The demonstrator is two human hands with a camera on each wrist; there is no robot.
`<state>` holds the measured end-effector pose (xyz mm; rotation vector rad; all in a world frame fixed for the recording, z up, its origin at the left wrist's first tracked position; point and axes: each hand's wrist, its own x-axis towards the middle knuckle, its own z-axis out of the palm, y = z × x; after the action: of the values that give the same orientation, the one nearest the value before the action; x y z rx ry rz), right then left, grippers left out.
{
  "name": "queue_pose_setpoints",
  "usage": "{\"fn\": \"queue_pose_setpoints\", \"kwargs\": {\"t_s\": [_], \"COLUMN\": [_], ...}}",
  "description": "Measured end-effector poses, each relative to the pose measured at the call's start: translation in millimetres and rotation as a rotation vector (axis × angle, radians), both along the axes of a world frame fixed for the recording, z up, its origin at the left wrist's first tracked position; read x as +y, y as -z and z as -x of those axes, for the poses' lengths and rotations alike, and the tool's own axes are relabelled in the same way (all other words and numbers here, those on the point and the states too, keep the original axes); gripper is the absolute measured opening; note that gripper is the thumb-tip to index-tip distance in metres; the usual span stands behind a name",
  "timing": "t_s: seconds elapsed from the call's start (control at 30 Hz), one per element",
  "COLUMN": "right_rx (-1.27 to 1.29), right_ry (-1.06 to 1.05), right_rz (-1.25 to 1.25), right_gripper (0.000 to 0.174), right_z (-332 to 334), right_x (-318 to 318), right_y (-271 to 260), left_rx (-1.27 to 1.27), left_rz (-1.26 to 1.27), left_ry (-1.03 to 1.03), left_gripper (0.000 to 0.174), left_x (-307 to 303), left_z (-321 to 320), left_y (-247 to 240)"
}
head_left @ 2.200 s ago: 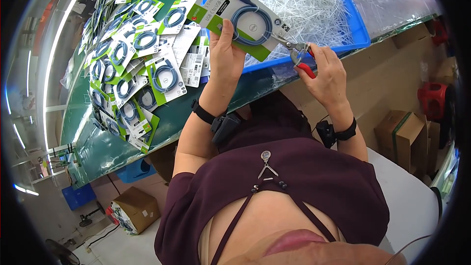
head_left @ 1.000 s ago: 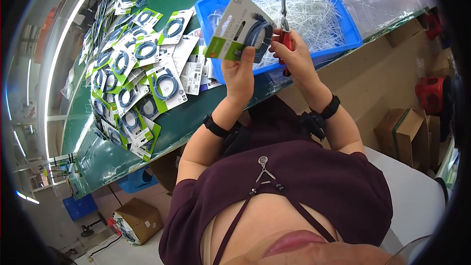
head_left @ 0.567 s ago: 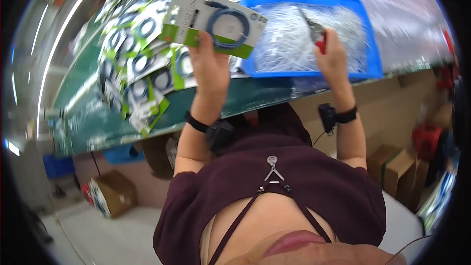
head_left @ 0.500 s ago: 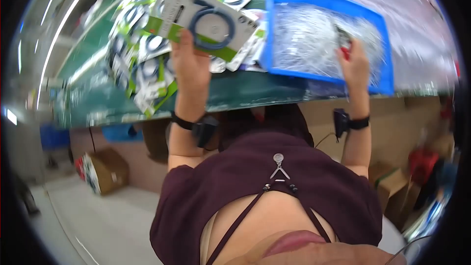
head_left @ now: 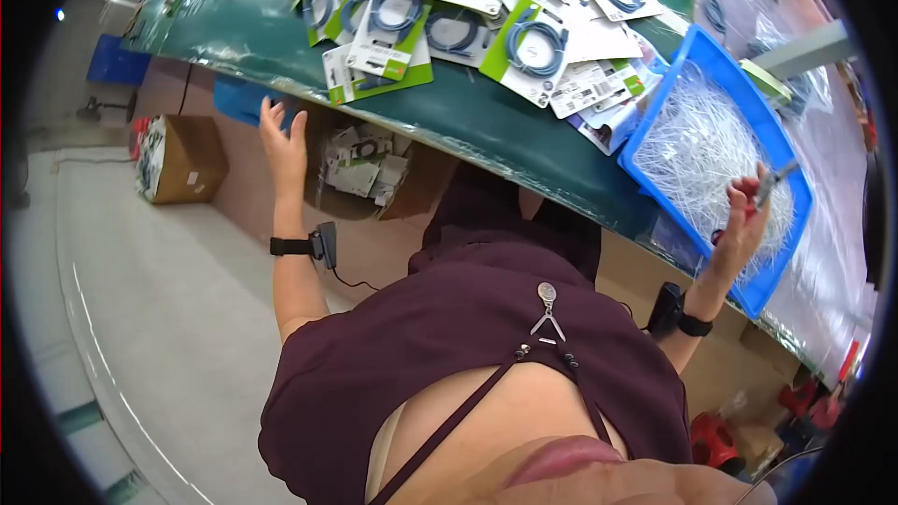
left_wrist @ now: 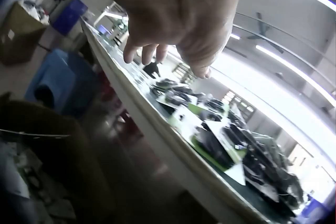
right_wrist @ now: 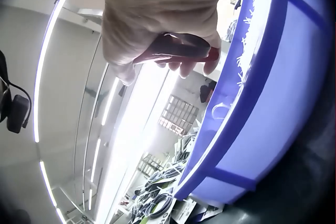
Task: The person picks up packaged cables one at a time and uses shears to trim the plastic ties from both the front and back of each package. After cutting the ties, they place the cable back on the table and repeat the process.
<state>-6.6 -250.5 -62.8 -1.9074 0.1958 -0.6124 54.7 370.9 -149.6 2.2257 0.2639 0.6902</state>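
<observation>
In the head view my left hand [head_left: 286, 154] is held out past the table's front edge with its fingers apart and nothing in them. Just to its right, below the tabletop, a cardboard box [head_left: 426, 182] has carded cables [head_left: 360, 166] in it. My right hand [head_left: 741, 236] grips red-handled snips [head_left: 769, 189] over the blue tray [head_left: 645, 164]. Their red handle [right_wrist: 207, 56] lies across the palm in the right wrist view. White plastic strips [head_left: 697, 140] fill the tray. The left wrist view shows the fingers of the left hand [left_wrist: 168, 14] extended near the table edge.
Many USB-C cable cards [head_left: 533, 51] lie heaped on the green table [head_left: 449, 112]. Another cardboard box [head_left: 192, 159] stands on the floor at left, near a blue bin [head_left: 117, 65]. A blue container [head_left: 238, 101] sits beneath the table edge.
The left hand has moved left and down, off the table, and has let go of the cable card. The right hand keeps the snips over the tray. The head view has turned.
</observation>
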Motion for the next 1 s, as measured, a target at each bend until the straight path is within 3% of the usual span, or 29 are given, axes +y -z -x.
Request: {"fn": "queue_pose_setpoints", "kwargs": {"t_s": [0.03,0.1,0.13,0.2,0.27,0.4,0.57,0.67,0.7,0.77,0.8,0.83,1.0], "right_rx": [-0.004,-0.011,-0.014,0.039,0.033,0.018,0.055,0.06,0.062,0.062,0.034,0.014,0.12], "right_ry": [0.017,-0.096,-0.078,-0.167,-0.167,-0.167,-0.144,-0.165,-0.185,-0.18,-0.169,-0.146,0.011], "right_rz": [0.011,-0.001,0.009,0.016,0.065,0.135,-0.019,-0.067,-0.056,-0.045,0.137,0.321,0.456], "right_gripper": [0.049,0.049,0.049,0.048,0.049,0.05,0.052,0.054,0.056,0.057,0.058,0.059,0.061], "right_z": [-2,-4,-3,3,9,28,38,32,30,27,24,23,40], "right_x": [7,26,33,44,51,40,28,27,29,33,40,44,36], "right_y": [0,1,1,2,2,3,8,8,7,0,-7,-11,-17], "left_rx": [-0.079,-0.068,-0.117,-0.243,-0.199,0.059,-0.019,0.215,0.219,0.36,0.447,0.482,0.574], "left_rz": [0.081,-0.16,-0.092,-0.282,-0.589,-0.826,-0.693,0.618,0.605,1.278,1.627,1.626,1.816], "left_ry": [0.106,0.322,0.423,0.668,0.608,0.443,0.514,0.847,0.848,1.067,1.163,1.193,1.36], "left_gripper": [0.051,0.052,0.05,0.051,0.065,0.081,0.089,0.079,0.079,0.074,0.072,0.072,0.069], "left_x": [-28,-96,-135,-207,-267,-326,-286,-267,-269,-285,-297,-311,-388], "left_z": [-10,-35,-46,-65,-75,-92,-94,-80,-74,-66,-64,-62,-41], "left_y": [-9,-43,-55,-72,-78,-45,-43,-86,-94,-103,-105,-104,-98]}}
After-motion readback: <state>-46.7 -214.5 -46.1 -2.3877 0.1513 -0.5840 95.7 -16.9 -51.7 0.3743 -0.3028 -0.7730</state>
